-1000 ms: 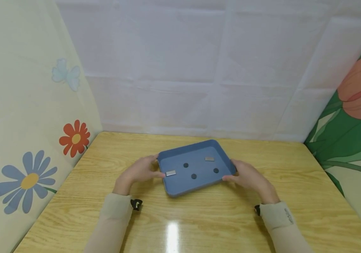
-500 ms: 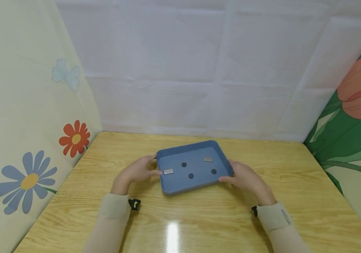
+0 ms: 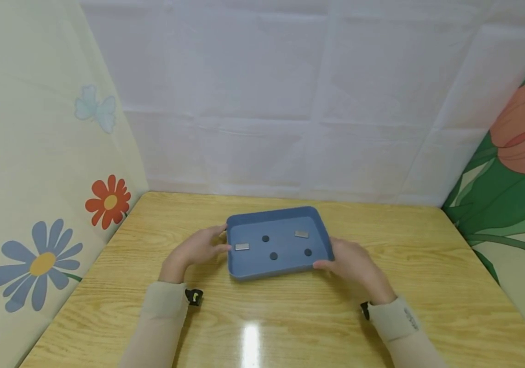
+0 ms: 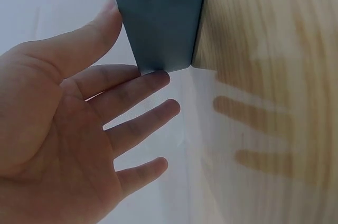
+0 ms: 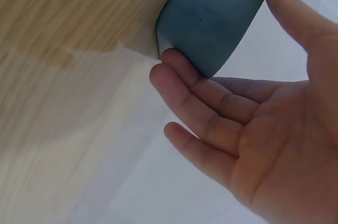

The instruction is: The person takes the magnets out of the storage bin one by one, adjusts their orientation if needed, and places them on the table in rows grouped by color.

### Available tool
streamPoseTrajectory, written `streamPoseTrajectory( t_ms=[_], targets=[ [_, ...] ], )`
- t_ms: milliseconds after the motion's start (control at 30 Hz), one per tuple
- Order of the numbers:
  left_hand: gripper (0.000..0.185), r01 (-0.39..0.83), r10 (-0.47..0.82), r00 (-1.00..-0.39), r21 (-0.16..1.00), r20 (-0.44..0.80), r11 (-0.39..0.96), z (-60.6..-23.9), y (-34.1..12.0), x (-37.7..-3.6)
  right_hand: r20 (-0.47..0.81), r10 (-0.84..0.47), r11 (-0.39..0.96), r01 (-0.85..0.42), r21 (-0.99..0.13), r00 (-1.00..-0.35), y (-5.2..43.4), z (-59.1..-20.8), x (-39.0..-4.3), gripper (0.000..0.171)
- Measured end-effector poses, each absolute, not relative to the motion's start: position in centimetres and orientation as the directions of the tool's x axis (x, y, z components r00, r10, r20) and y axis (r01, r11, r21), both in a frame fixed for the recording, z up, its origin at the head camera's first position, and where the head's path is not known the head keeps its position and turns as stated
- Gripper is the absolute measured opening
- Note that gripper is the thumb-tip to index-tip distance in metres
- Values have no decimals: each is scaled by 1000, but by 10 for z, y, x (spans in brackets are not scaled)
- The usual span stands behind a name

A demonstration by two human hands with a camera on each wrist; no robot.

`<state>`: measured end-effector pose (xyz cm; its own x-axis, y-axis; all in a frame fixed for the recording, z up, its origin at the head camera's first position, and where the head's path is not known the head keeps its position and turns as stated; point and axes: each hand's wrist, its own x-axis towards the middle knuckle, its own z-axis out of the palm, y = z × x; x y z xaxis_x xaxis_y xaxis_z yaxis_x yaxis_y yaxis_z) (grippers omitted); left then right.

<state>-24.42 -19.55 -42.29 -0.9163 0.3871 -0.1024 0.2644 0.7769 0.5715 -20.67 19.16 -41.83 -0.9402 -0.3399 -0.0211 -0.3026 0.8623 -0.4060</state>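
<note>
A shallow blue rectangular tray [image 3: 290, 244], slightly askew, lies on the wooden table between both hands. Inside it are three small dark discs [image 3: 273, 256] and two flat silvery rectangular pieces, one piece [image 3: 242, 247] at the left and another piece [image 3: 301, 234] toward the back right. My left hand [image 3: 198, 249] grips the tray's left end, thumb at the rim and the index and middle fingers at the far corner [image 4: 153, 68]. At the right end, my right hand [image 3: 351, 260] holds the tray with its thumb on the near rim and fingers curled round the corner [image 5: 206, 57].
The wooden table [image 3: 262, 306] extends around the tray, its far edge meeting a white cloth [image 3: 262, 128]. A flower-printed panel [image 3: 60, 179] stands at the left, and a tulip-printed panel [image 3: 510, 179] at the right. Black straps [image 3: 194, 297] are on the wrists.
The tray has turned a little clockwise and shifted slightly left. My right hand has moved left and nearer with its end; my left hand has shifted slightly left.
</note>
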Motion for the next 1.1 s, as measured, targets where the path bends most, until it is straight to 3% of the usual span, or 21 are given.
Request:
streamPoseTrajectory(
  t_ms=[267, 567, 667, 867, 1100],
  targets=[
    [66, 264, 388, -917, 579, -99, 772, -423, -197, -245, 19, -349, 885, -336, -322, -937, 184, -415, -200, 78],
    [61, 265, 385, -918, 572, -98, 776, -424, -198, -246, 17, -307, 906, -298, -302, -952, 174, -415, -195, 77],
    [60, 264, 381, -920, 569, -94, 778, -424, -198, -246, 11, -277, 913, -267, -308, -961, 170, -414, -193, 72],
    [57, 266, 374, -924, 560, -84, 784, -425, -199, -247, 6, -236, 923, -226, -311, -972, 164, -415, -189, 46],
    [64, 254, 368, -924, 555, -103, 792, -422, -197, -244, 15, -208, 929, -202, -311, -978, 161, -415, -188, 44]
  ],
)
